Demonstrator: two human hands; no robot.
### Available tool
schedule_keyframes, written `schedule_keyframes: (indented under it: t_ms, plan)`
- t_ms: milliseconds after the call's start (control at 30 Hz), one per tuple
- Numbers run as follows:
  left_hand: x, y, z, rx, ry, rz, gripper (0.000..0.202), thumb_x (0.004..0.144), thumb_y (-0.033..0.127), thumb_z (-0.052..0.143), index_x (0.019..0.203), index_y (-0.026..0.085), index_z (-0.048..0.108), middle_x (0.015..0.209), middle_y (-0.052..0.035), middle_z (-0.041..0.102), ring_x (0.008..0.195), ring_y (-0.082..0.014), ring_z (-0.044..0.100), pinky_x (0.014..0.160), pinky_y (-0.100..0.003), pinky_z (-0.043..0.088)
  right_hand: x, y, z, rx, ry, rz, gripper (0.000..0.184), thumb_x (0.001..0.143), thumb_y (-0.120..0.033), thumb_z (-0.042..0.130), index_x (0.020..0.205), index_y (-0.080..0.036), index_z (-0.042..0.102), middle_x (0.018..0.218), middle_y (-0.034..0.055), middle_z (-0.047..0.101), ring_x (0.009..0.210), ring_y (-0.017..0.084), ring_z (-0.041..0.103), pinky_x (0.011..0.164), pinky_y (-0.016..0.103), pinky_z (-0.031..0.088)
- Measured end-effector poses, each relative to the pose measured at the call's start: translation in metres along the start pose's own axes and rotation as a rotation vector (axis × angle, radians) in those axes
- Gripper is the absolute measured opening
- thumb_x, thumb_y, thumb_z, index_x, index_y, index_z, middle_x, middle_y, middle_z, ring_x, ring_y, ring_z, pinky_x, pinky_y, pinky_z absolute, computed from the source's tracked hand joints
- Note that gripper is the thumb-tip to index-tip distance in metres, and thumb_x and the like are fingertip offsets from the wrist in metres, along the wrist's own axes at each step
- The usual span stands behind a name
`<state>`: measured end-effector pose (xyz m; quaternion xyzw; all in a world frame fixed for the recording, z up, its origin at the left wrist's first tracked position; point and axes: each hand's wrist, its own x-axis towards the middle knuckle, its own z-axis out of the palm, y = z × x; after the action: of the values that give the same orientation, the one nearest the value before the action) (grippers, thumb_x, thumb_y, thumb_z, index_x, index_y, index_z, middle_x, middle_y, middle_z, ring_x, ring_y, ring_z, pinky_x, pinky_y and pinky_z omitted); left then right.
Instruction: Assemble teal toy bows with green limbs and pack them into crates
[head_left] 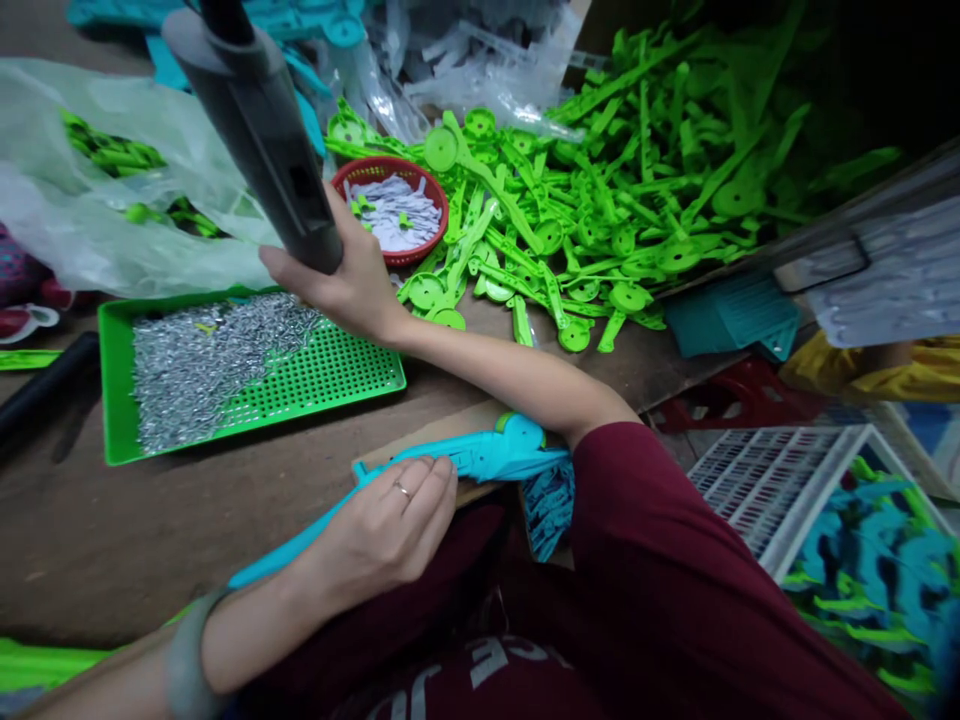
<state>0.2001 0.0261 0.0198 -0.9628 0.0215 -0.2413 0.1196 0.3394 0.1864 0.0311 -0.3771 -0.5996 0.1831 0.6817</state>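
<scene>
My left hand (390, 525) is closed round a long turquoise plastic part (480, 458) held near my lap at the table's front edge. My right hand (341, 270) reaches across and grips a grey cylindrical tool (259, 125) that hangs tilted above the table. Just left of and below that hand lies a green perforated tray (330, 375) with a heap of small silver metal pieces (195, 365). Behind the right hand stands a red round basket (390, 208) with small white and green bits.
A large pile of green plastic parts (600, 200) covers the back right. A clear bag (112, 190) with green parts lies at the left. A white crate (787, 490) with turquoise and green parts stands at the right. Turquoise parts (551, 505) lie stacked by my lap.
</scene>
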Motion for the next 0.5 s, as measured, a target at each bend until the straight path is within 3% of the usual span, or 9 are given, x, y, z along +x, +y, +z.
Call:
schedule_keyframes:
  t_ms: [167, 267, 367, 500]
  plan:
    - [-0.001, 0.001, 0.002, -0.009, -0.081, -0.036, 0.029, 0.093, 0.0, 0.043, 0.111, -0.005, 0.065, 0.101, -0.018, 0.07, 0.087, -0.0286, 0.067, 0.076, -0.041, 0.055, 0.0, -0.003, -0.003, -0.032, -0.037, 0.052, 0.04, 0.089, -0.047, 0.07, 0.094, -0.023, 0.038, 0.079, -0.0062, 0.043, 0.076, 0.01, 0.048, 0.074, 0.024, 0.045]
    - [-0.004, 0.012, 0.003, -0.044, -0.17, -0.193, 0.036, 0.096, 0.003, 0.037, 0.117, -0.003, 0.064, 0.11, -0.0192, 0.068, 0.097, -0.03, 0.065, 0.082, -0.043, 0.053, -0.001, -0.003, -0.004, 0.039, -0.014, 0.004, 0.044, 0.088, -0.061, 0.063, 0.093, -0.024, 0.04, 0.078, -0.006, 0.043, 0.075, 0.01, 0.049, 0.072, 0.025, 0.046]
    - [-0.003, 0.027, 0.004, -0.089, -0.155, -0.362, 0.034, 0.097, 0.006, 0.043, 0.122, -0.001, 0.064, 0.118, -0.0169, 0.068, 0.106, -0.0294, 0.062, 0.087, -0.043, 0.05, -0.002, 0.001, -0.002, 0.011, -0.023, 0.085, 0.044, 0.088, -0.064, 0.061, 0.093, -0.025, 0.039, 0.077, -0.0071, 0.044, 0.078, 0.01, 0.052, 0.074, 0.025, 0.048]
    - [0.005, 0.037, 0.006, -0.114, -0.105, -0.509, 0.028, 0.096, 0.008, 0.05, 0.115, 0.004, 0.068, 0.098, -0.0099, 0.071, 0.092, -0.0241, 0.062, 0.082, -0.04, 0.048, -0.003, 0.013, 0.004, 0.056, 0.016, 0.075, 0.048, 0.083, -0.064, 0.067, 0.096, -0.024, 0.044, 0.077, -0.0083, 0.047, 0.079, 0.008, 0.052, 0.074, 0.023, 0.049]
